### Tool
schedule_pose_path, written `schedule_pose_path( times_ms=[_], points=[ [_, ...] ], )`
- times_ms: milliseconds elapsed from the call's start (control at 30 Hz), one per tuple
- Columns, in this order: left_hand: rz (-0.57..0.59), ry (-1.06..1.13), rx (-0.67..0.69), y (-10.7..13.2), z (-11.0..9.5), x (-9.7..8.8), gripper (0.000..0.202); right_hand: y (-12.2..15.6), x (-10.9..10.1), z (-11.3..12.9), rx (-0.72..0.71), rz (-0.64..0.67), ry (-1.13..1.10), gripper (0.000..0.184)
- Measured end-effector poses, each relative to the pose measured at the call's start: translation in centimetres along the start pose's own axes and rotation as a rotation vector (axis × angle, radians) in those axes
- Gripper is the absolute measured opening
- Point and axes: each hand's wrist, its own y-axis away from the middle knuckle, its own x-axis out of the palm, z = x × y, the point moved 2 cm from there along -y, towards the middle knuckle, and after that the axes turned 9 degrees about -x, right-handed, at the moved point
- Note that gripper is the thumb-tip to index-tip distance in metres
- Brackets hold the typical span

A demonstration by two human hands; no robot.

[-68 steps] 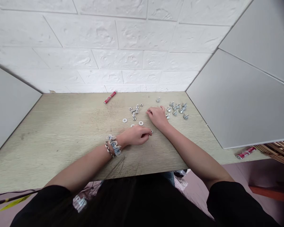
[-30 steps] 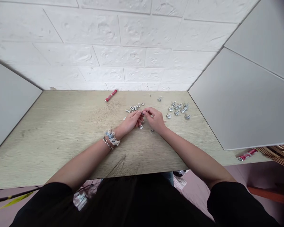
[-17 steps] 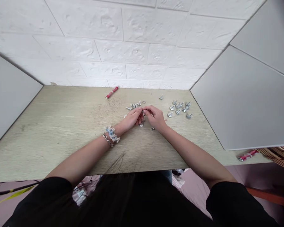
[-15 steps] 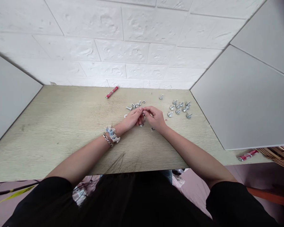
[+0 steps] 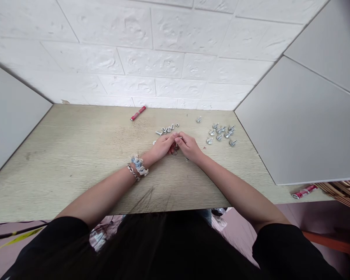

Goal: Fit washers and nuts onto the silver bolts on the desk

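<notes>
My left hand and my right hand meet over the middle of the table, fingers closed and thumbs touching. Whatever small part they pinch is hidden by the fingers. Just below the left fingers shows a metal washer; whether it is held or lies on the table I cannot tell. Another small metal piece peeks out under the right hand. Beyond the left hand lie several loose bolts and a hex nut. A pale washer sits beside the left fingers.
Several bolts fitted with washers are grouped on the right, with a single one farther back. A red tube lies near the wall, a second red tube by a wicker basket. Grey panels flank the wooden table.
My right hand has shifted slightly left and its fingers have curled further round the left fingertips. The metal piece under it is now more covered. The loose parts on the table stay put.
</notes>
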Motion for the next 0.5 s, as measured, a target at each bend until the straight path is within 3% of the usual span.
schedule_pose_path(
  times_ms=[200, 500],
  points=[
    [-0.017, -0.041, -0.092, 0.06, -0.06, 0.14, 0.054, -0.05, 0.08, 0.15, 0.046, 0.063, -0.056, 0.046],
    [0.012, -0.015, -0.090, -0.27, 0.06, -0.10, 0.056, -0.27, -0.25, 0.71, -0.027, 0.162, 0.136, 0.038]
  ],
)
